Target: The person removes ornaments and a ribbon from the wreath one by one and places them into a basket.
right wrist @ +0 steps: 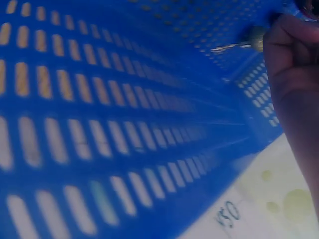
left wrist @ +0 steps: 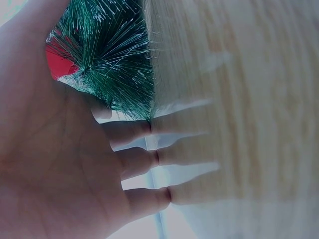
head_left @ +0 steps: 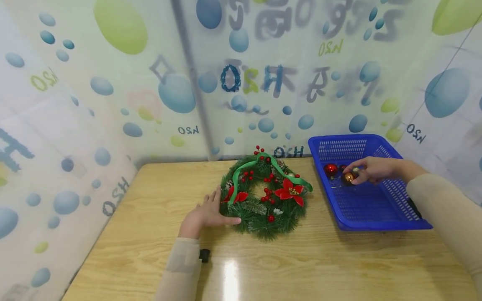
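Observation:
A green Christmas wreath [head_left: 265, 223] lies flat on the wooden table, trimmed with red poinsettias, red berries, pine cones and a green ribbon [head_left: 236, 182]. My left hand [head_left: 211, 212] rests against its left edge, fingers spread and thumb over the needles; in the left wrist view the fingertips meet the tabletop. Inside the blue basket [head_left: 369, 225], my right hand [head_left: 373, 169] pinches a gold bauble [head_left: 349, 177] between thumb and index finger. A red bauble [head_left: 330, 169] lies beside it, with a small pale gold bauble [head_left: 355, 170] partly behind the fingers.
The basket has slotted walls and stands at the table's right side, near the back. Behind the table hangs a patterned curtain [head_left: 241, 104] with blue and green drops. A small black object [head_left: 204, 255] shows beside the left wrist.

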Available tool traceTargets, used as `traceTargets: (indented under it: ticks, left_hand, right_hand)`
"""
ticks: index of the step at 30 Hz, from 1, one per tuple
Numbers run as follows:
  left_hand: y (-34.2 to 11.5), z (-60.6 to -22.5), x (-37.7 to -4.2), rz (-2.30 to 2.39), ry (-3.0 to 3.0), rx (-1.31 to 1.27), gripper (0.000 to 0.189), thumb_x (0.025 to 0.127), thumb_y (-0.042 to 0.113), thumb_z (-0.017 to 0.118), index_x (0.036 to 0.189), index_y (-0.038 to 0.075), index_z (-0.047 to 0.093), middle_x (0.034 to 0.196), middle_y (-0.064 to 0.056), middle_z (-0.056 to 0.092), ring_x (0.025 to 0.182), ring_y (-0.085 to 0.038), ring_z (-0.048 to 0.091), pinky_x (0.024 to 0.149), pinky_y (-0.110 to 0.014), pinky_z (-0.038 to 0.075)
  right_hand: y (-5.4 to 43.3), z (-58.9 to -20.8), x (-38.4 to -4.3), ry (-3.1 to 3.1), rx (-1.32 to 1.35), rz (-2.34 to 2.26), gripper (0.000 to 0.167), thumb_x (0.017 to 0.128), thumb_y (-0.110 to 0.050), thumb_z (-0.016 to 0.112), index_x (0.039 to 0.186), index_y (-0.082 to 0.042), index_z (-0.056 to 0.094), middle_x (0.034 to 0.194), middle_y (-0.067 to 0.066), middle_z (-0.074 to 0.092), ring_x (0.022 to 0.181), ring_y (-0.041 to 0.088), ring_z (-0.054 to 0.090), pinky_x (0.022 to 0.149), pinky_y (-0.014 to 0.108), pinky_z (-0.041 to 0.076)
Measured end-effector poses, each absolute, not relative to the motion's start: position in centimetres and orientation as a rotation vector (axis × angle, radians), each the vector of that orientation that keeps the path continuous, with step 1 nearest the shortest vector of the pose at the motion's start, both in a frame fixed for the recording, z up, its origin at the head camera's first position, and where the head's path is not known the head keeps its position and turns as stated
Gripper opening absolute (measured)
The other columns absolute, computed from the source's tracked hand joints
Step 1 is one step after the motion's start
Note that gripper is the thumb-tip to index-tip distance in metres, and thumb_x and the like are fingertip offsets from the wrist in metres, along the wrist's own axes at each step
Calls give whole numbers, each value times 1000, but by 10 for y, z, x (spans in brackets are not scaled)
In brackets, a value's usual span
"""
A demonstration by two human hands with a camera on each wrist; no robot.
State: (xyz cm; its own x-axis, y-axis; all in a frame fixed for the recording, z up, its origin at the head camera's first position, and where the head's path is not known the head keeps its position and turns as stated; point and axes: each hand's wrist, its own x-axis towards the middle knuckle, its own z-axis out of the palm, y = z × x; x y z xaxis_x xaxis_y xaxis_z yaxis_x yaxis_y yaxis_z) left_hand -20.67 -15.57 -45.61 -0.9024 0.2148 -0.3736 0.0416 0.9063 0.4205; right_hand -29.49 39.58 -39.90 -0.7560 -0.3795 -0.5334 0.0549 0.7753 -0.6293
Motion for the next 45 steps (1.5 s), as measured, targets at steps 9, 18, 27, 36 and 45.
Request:
traceTargets:
  ticks: [9, 18, 27, 36, 45]
  left_hand:
    - [-157, -455, -207, 550, 2651, 192, 144, 79, 80, 77, 171, 9, -9, 180, -21, 7, 165, -51, 6, 129, -75, 13]
    - [-155, -458, -207, 572, 2651, 197, 143, 79, 80, 76, 172, 11, -9, 180, -20, 7, 166, -49, 6, 129, -74, 12]
    - [-156, -455, -208, 559, 2653, 194, 142, 80, 80, 76, 172, 11, -8, 180, -20, 8, 166, -49, 6, 129, -74, 12]
    - [-158, -456, -205, 559, 2659, 190, 143, 79, 81, 76, 172, 10, -7, 180, -21, 9, 165, -50, 7, 129, -75, 13]
    - [-157, -454, -205, 576, 2650, 190, 142, 80, 79, 77, 172, 10, -8, 180, -20, 7, 166, -50, 5, 129, -75, 12]
  right_hand:
    - [402, -409, -292, 2223, -183, -832, 68, 99, -30, 76, 156, -5, 50, 86, -1, 50, 61, 14, 40, 61, 27, 41]
    - [393, -406, -290, 2175, -212, -818, 69, 100, -27, 74, 158, -3, 47, 76, -1, 42, 57, 12, 33, 60, 27, 40]
    - [382, -367, -302, 2257, -263, -849, 70, 102, -24, 72, 161, -2, 42, 68, -3, 37, 58, 14, 36, 58, 27, 43]
    - [348, -317, -321, 2340, -407, -762, 70, 103, -30, 72, 163, -9, 43, 66, -3, 35, 56, 14, 33, 58, 30, 43]
    - [294, -292, -328, 2382, -505, -669, 67, 101, -41, 73, 161, -22, 49, 97, -1, 54, 61, 15, 38, 63, 33, 45]
